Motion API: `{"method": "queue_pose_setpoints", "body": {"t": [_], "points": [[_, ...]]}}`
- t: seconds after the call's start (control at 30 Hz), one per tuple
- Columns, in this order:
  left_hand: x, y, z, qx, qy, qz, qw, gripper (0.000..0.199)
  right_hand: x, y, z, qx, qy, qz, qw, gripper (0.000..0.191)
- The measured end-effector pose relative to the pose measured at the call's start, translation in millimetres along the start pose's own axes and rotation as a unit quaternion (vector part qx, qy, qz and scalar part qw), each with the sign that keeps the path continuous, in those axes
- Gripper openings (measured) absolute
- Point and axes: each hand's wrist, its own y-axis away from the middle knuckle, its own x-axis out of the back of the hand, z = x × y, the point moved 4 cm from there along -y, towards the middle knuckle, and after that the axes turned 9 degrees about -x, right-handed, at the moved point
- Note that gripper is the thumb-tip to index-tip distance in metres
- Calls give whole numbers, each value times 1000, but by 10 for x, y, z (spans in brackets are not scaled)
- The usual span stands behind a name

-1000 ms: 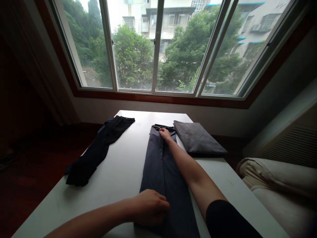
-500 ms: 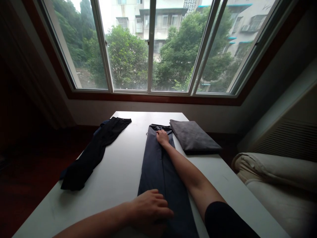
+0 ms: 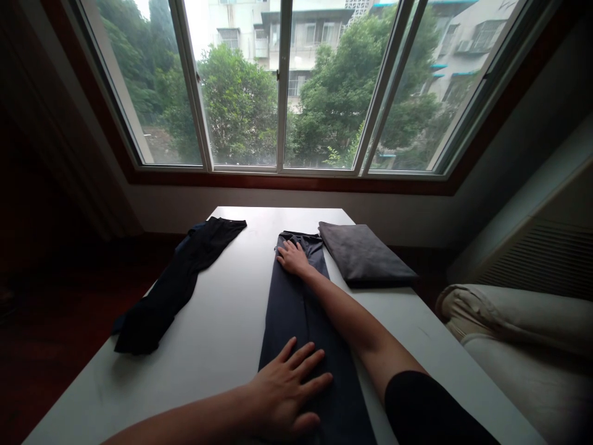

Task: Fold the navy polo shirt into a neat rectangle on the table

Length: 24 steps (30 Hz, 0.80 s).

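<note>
Dark grey-blue trousers (image 3: 306, 309) lie lengthwise on the white table (image 3: 222, 296), their waistband at the far end. My right hand (image 3: 293, 257) rests flat on them just below the waistband, fingers apart. Nearer to me, my left hand (image 3: 290, 389) is spread over the lower part of the trousers, holding nothing. The near end of the trousers runs out of view at the bottom.
Black trousers (image 3: 180, 278) lie along the table's left side, with a dark blue garment partly beneath. A folded grey cloth (image 3: 365, 254) sits at the right edge. Beyond the table is a window (image 3: 280, 175); pale rolled bedding (image 3: 523, 315) is at the right.
My left hand has opened out from loosely curled fingers to spread ones on the trousers. My right hand has shifted slightly left and toward me, and its fingers have spread from a curl.
</note>
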Motion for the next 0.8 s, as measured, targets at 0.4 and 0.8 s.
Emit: {"method": "queue_pose_setpoints", "body": {"t": [0.4, 0.8], "points": [[-34, -30, 110, -37, 2, -5, 999, 66, -150, -462, -25, -58, -32, -85, 994, 80], [-188, -63, 90, -75, -66, 1, 995, 66, -115, -553, -19, -43, -23, -54, 997, 71]]}}
